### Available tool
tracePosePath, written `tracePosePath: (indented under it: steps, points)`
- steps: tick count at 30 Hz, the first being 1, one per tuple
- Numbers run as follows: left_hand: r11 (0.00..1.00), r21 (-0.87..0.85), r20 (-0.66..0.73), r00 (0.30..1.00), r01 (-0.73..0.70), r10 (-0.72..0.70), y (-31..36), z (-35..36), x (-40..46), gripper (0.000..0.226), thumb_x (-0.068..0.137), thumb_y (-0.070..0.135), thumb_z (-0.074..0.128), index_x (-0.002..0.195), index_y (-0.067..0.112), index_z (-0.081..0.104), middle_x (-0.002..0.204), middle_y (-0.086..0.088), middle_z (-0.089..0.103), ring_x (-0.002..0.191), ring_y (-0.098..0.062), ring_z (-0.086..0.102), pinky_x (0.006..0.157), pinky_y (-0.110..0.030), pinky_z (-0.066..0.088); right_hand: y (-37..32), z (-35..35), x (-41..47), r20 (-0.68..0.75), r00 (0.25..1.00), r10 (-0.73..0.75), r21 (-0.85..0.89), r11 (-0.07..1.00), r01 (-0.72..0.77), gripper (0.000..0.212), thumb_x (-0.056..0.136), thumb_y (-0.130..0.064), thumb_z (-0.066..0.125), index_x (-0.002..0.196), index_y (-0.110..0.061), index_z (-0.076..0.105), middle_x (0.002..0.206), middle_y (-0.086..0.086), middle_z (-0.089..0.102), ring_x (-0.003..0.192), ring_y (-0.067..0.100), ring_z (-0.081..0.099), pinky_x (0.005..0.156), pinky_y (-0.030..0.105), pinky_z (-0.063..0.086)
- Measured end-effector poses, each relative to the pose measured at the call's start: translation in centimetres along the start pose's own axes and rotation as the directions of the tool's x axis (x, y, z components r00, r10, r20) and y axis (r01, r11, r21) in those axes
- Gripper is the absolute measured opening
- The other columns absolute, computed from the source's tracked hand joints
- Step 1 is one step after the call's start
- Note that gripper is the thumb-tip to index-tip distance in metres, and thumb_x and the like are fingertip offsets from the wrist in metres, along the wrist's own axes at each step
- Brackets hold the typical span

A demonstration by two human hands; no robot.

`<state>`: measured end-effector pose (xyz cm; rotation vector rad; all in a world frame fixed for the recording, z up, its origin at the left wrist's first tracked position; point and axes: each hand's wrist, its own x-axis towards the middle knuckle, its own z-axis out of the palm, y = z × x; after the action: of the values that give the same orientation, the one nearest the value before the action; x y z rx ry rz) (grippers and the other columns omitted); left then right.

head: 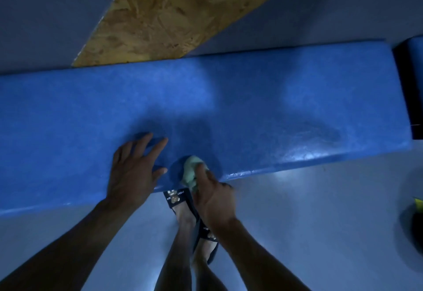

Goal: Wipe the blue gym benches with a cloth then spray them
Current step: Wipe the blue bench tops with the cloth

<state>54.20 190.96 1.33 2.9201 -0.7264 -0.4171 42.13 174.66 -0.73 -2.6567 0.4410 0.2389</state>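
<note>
A long blue padded bench (263, 98) runs across the view from left to right. My left hand (132, 171) lies flat on its near part with the fingers spread. My right hand (215, 196) grips a bunched pale green cloth (191, 171) and presses it on the bench's near edge. The lower part of the cloth is hidden by my fingers. A wet sheen shows on the bench to the right of the cloth.
A second blue bench (416, 80) begins at the right edge past a dark gap. A chipboard panel (174, 13) leans behind the bench. My sandalled feet (194, 226) stand on the grey floor. A dark and yellow object (417, 219) sits at the far right.
</note>
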Motion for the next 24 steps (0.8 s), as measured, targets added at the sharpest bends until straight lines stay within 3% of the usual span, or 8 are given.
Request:
tracePosePath:
  steps: [5, 9, 13, 15, 17, 20, 22, 24]
  points:
    - [1.000, 0.005, 0.059, 0.998, 0.022, -0.022, 0.1, 0.9, -1.1, 0.081, 0.068, 0.041, 0.084, 0.141, 0.033, 0.049, 0.153, -0.002, 0.041, 0.130, -0.034, 0.045, 0.105, -0.047, 0.033, 8.7, -3.8, -0.5, -0.020, 0.982, -0.188, -0.212, 0.961, 0.179, 0.055, 0.069, -0.030, 0.057, 0.123, -0.024, 0.058, 0.086, -0.002, 0.068, 0.043, 0.027, 0.060, 0.042, 0.028, 0.046]
    - [0.999, -0.008, 0.086, 0.995, 0.047, -0.046, 0.6, 1.0, -0.7, 0.081, 0.070, 0.037, 0.084, 0.142, 0.033, 0.048, 0.155, -0.002, 0.038, 0.135, -0.034, 0.042, 0.108, -0.048, 0.033, 17.0, -7.3, -2.6, -0.137, 0.962, 0.238, -0.170, 0.951, -0.259, 0.045, 0.085, -0.033, 0.059, 0.128, -0.029, 0.046, 0.093, 0.004, 0.071, 0.056, 0.035, 0.064, 0.052, 0.034, 0.048]
    - [0.998, -0.021, 0.086, 0.994, 0.067, -0.065, 0.8, 1.4, -0.7, 0.080, 0.071, 0.033, 0.084, 0.142, 0.030, 0.048, 0.156, -0.005, 0.036, 0.137, -0.034, 0.039, 0.110, -0.048, 0.033, 13.0, -4.3, -2.9, -0.192, 0.831, 0.522, 0.050, 0.851, -0.523, 0.055, 0.087, -0.048, 0.039, 0.135, -0.022, 0.042, 0.102, 0.016, 0.070, 0.073, 0.042, 0.066, 0.062, 0.040, 0.050]
    - [0.998, -0.019, 0.092, 0.994, 0.059, -0.057, 0.9, 1.5, -0.8, 0.080, 0.070, 0.032, 0.084, 0.142, 0.029, 0.048, 0.156, -0.006, 0.036, 0.136, -0.034, 0.040, 0.110, -0.049, 0.035, 8.6, -2.3, -2.7, -0.126, 0.923, 0.364, 0.091, 0.930, -0.355, 0.051, 0.086, -0.036, 0.057, 0.132, -0.018, 0.046, 0.101, 0.011, 0.071, 0.067, 0.037, 0.067, 0.058, 0.038, 0.052]
    - [0.998, -0.010, 0.095, 0.994, 0.059, -0.058, 0.9, 1.4, -0.6, 0.079, 0.070, 0.033, 0.084, 0.141, 0.029, 0.048, 0.155, -0.006, 0.037, 0.133, -0.036, 0.042, 0.108, -0.050, 0.035, 6.7, -1.6, -2.7, -0.017, 1.000, 0.010, -0.018, 1.000, -0.010, 0.051, 0.080, -0.029, 0.066, 0.125, -0.020, 0.043, 0.096, 0.002, 0.070, 0.055, 0.032, 0.065, 0.050, 0.034, 0.051]
    - [0.997, -0.008, 0.086, 0.994, 0.071, -0.071, 1.1, 1.0, -0.4, 0.079, 0.069, 0.033, 0.084, 0.140, 0.030, 0.049, 0.154, -0.005, 0.039, 0.128, -0.038, 0.045, 0.106, -0.050, 0.034, 11.6, -3.9, -1.0, 0.050, 0.957, -0.284, -0.212, 0.934, 0.288, 0.054, 0.078, -0.037, 0.062, 0.129, -0.024, 0.051, 0.099, 0.000, 0.070, 0.050, 0.029, 0.063, 0.050, 0.032, 0.050]
    - [0.997, -0.004, 0.088, 0.993, 0.075, -0.074, 1.2, 1.1, -0.5, 0.079, 0.070, 0.033, 0.085, 0.140, 0.029, 0.049, 0.153, -0.005, 0.039, 0.128, -0.039, 0.044, 0.106, -0.051, 0.033, 16.2, -6.2, -0.9, -0.006, 0.976, -0.217, -0.296, 0.933, 0.206, 0.052, 0.080, -0.041, 0.056, 0.130, -0.026, 0.055, 0.100, 0.000, 0.071, 0.049, 0.031, 0.063, 0.051, 0.034, 0.051]
    - [0.997, -0.004, 0.086, 0.994, 0.074, -0.073, 1.2, 1.2, -0.6, 0.079, 0.070, 0.032, 0.085, 0.140, 0.029, 0.049, 0.153, -0.006, 0.039, 0.128, -0.039, 0.043, 0.105, -0.051, 0.033, 20.2, -8.4, -2.1, -0.114, 0.993, 0.045, -0.289, 0.954, -0.076, 0.046, 0.084, -0.038, 0.053, 0.130, -0.030, 0.052, 0.098, 0.000, 0.071, 0.053, 0.034, 0.064, 0.053, 0.037, 0.051]
